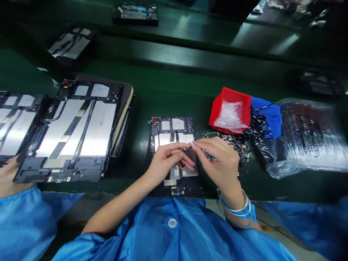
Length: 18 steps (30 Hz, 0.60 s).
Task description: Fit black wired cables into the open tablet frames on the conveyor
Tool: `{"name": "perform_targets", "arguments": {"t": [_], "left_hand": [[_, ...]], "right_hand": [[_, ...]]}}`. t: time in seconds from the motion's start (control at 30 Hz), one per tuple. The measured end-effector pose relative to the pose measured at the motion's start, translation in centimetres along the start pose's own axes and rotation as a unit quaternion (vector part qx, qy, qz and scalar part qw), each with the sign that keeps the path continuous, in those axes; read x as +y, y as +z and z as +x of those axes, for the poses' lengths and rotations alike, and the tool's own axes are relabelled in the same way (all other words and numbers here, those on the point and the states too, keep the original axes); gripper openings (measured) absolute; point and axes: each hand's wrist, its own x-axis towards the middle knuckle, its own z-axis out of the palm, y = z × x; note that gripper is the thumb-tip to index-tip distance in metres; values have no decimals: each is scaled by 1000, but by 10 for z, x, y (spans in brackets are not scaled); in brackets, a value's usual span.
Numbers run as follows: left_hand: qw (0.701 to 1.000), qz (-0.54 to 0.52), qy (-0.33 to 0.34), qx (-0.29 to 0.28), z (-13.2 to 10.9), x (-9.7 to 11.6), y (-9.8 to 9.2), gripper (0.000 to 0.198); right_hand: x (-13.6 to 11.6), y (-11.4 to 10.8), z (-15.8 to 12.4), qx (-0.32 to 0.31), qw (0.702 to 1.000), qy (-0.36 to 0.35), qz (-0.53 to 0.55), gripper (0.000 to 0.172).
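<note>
Red bin [217,108] near right hand [217,159] holds clear plastic [231,116].

Seemingly an electronics assembly line: opened tablet housings [76,130] along a green tabletop [174,92], with workers in blue antistatic smocks [152,232].

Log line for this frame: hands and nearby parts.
left hand: over small tablet frame | right hand: fingers pinch small metallic part | nearby: loose black cables, red bin

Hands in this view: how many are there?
3: the person's left hand and right hand, both over a small tablet frame, and a co-worker's hand at the far left edge.
</note>
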Motion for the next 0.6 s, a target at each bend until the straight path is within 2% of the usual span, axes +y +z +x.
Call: {"name": "perform_targets", "arguments": {"t": [0.17,0.33,0.4,0.47,0.53,0.6], "left_hand": [[999,41,12,4,-4,0,-1,27],[997,78,19,6,-7,1,-3,28],[998,62,9,-6,-9,1,-6,31],[1000,19,8,-18,-12,2,-9,35],[999,-39,13,-25,-15,3,-12,42],[995,-96,9,-38,-19,3,-15,53]], "right_hand": [[-3,-1,1,-47,995,22,89,13],[-4,-5,6,-81,991,19,103,15],[6,-8,8,-48,996,25,64,16],[23,-12,10,45,995,79,-35,13],[42,-17,10,130,966,168,-146,15],[50,-17,7,117,956,218,-157,19]]}}
